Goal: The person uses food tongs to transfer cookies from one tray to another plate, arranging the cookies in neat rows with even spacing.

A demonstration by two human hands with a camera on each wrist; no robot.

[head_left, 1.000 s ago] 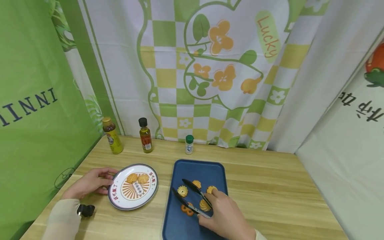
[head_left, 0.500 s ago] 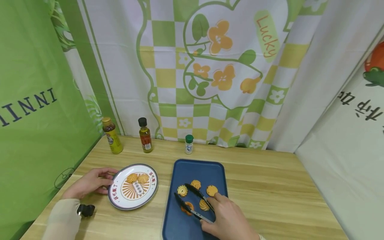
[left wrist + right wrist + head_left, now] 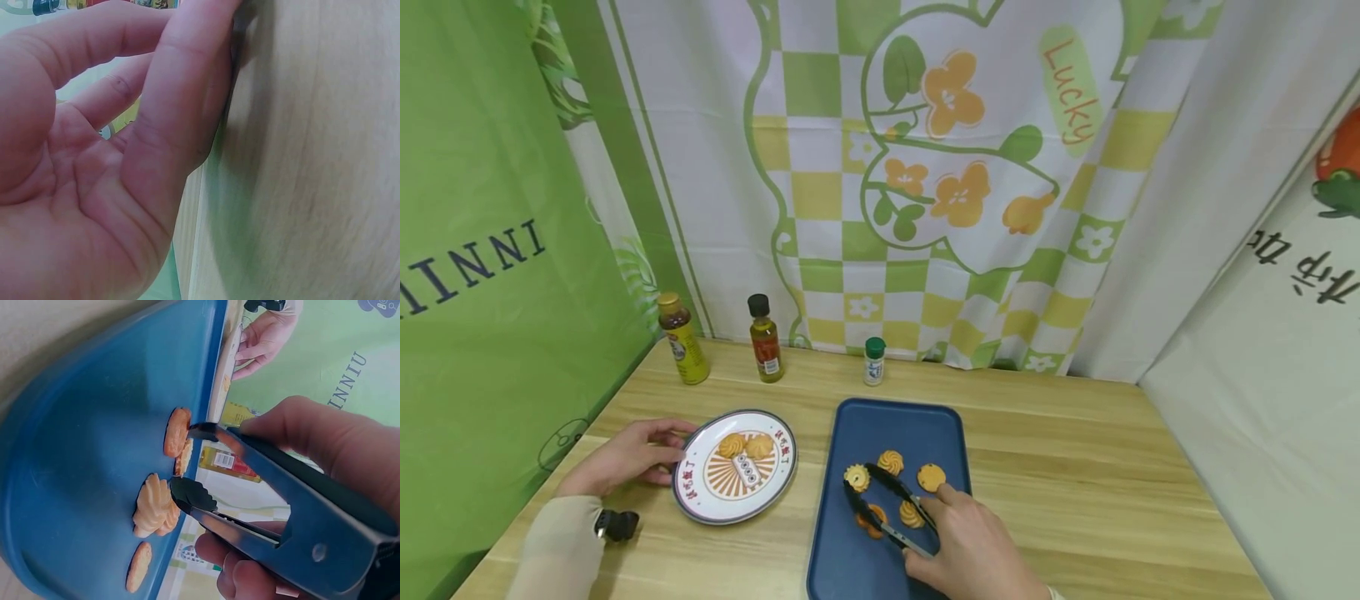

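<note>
In the head view my left hand (image 3: pixel 631 457) holds the left rim of a white plate (image 3: pixel 706 500) with a blue edge. Two cookies (image 3: pixel 732 446) lie on that plate. My right hand (image 3: pixel 973 546) grips black-tipped metal tongs (image 3: pixel 891 533) above a blue tray (image 3: pixel 898 425). The tong arms are spread, their tips at either side of a pale fluted cookie (image 3: pixel 856 477); whether they touch it I cannot tell. A pretzel-shaped cookie (image 3: pixel 872 522) shows partly beneath one tong arm. Swirled cookies (image 3: pixel 912 513) and a round cookie (image 3: pixel 932 477) lie nearby on the tray.
Along the table's back edge stand a yellow-labelled bottle (image 3: pixel 687 350), an oil bottle (image 3: pixel 766 342) with a black cap and a small green-capped shaker (image 3: pixel 874 362). A patterned curtain (image 3: pixel 895 308) hangs behind them. Plain wood table (image 3: pixel 1075 467) extends right of the tray.
The tongs have moved slightly right and their tips have come round the pale fluted cookie. My right hand has shifted off the round cookie, which shows whole. The left hand and plate stay put.
</note>
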